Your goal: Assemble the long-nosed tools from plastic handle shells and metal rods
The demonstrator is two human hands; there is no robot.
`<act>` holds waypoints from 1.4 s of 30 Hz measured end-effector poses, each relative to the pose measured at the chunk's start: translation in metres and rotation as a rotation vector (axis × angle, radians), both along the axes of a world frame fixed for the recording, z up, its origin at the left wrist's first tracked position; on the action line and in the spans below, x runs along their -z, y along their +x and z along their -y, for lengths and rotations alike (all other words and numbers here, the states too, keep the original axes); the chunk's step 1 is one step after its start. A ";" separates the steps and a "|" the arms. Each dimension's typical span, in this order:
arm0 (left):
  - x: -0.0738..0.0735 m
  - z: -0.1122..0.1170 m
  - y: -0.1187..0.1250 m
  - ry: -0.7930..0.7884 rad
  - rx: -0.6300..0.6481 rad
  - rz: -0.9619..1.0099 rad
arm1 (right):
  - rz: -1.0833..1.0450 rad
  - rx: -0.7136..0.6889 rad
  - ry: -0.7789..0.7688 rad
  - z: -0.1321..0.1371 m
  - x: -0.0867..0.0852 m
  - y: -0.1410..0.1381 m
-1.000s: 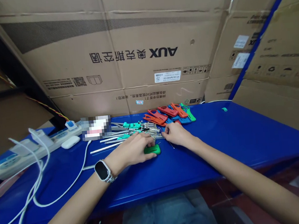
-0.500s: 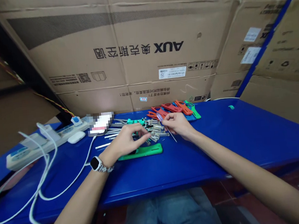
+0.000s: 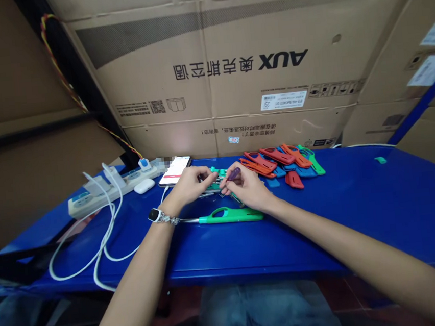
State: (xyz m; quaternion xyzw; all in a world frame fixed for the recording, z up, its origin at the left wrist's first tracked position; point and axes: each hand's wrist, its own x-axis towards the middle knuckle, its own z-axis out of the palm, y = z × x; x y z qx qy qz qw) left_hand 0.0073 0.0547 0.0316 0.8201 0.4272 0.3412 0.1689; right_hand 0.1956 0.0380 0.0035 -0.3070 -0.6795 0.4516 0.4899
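A small screwdriver with a purple handle (image 3: 234, 174) is held in the fingers of my right hand (image 3: 250, 189), its shaft mostly hidden. Close by on the left, my left hand (image 3: 189, 187) has thumb and forefinger brought together over a heap of teal and metal lighter parts (image 3: 219, 172). Something small and dark shows at those fingers, too little to name. Both hands cover much of the heap. In front of them lies a green long-necked lighter (image 3: 241, 215), its metal tube pointing left, partly behind my left wrist.
Red, orange, blue and green lighter casings (image 3: 279, 163) are piled at the back right. A phone (image 3: 174, 170), a white case (image 3: 144, 186) and a power strip (image 3: 127, 184) with looping white cables (image 3: 110, 229) stand left. A large cardboard box (image 3: 228, 39) walls the back.
My right hand has come in toward my left, and the screwdriver handle is now more upright. My left fingers have closed together. The camera's view has shifted, and more of the green lighter shows.
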 end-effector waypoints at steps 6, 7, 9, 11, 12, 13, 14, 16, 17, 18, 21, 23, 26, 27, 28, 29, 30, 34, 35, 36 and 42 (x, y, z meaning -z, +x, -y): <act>0.004 -0.001 -0.001 0.000 0.033 -0.033 | 0.014 -0.056 -0.003 0.000 0.012 -0.004; 0.004 -0.001 0.000 0.004 0.035 -0.042 | 0.011 -0.062 -0.010 0.001 0.011 -0.005; 0.004 -0.001 0.000 0.010 0.042 -0.054 | 0.004 -0.055 -0.035 0.001 0.008 -0.005; 0.003 0.000 0.002 0.015 0.044 -0.047 | -0.032 -0.031 -0.067 0.003 0.003 -0.003; 0.003 0.000 0.003 0.014 0.043 -0.038 | -0.061 -0.018 -0.083 0.004 -0.001 0.000; 0.002 0.001 0.004 0.010 0.042 -0.026 | -0.093 -0.005 -0.098 0.005 -0.004 0.004; 0.002 0.002 0.005 0.004 0.042 -0.011 | -0.125 0.007 -0.115 0.005 -0.007 0.009; 0.002 0.004 0.008 -0.015 0.064 0.018 | -0.173 0.039 -0.152 0.007 -0.013 0.021; 0.003 0.005 0.010 -0.023 0.089 0.030 | -0.187 0.058 -0.169 0.008 -0.014 0.027; 0.003 0.007 0.011 -0.032 0.123 0.038 | -0.197 0.078 -0.183 0.009 -0.015 0.034; 0.006 0.009 0.017 -0.080 0.222 0.045 | -0.217 0.120 -0.215 0.011 -0.014 0.049; 0.008 0.011 0.022 -0.117 0.250 0.040 | -0.235 0.136 -0.224 0.011 -0.012 0.055; 0.011 0.012 0.028 -0.142 0.238 0.005 | -0.255 0.152 -0.215 0.011 -0.012 0.056; 0.012 0.013 0.030 -0.142 0.223 -0.007 | -0.258 0.154 -0.208 0.011 -0.012 0.055; 0.013 0.013 0.031 -0.140 0.208 -0.017 | -0.262 0.156 -0.201 0.011 -0.013 0.055; 0.013 0.013 0.033 -0.138 0.197 -0.022 | -0.266 0.156 -0.193 0.012 -0.014 0.054; 0.013 0.013 0.034 -0.134 0.190 -0.021 | -0.270 0.156 -0.187 0.012 -0.015 0.053; 0.013 0.013 0.036 -0.142 0.211 0.003 | -0.284 0.159 -0.178 0.016 -0.017 0.052; 0.013 0.013 0.036 -0.146 0.214 0.008 | -0.287 0.159 -0.175 0.016 -0.017 0.052; 0.013 0.013 0.037 -0.149 0.217 0.010 | -0.292 0.160 -0.168 0.017 -0.017 0.052; 0.012 0.013 0.037 -0.131 0.208 -0.003 | -0.327 0.133 -0.099 0.016 -0.017 0.052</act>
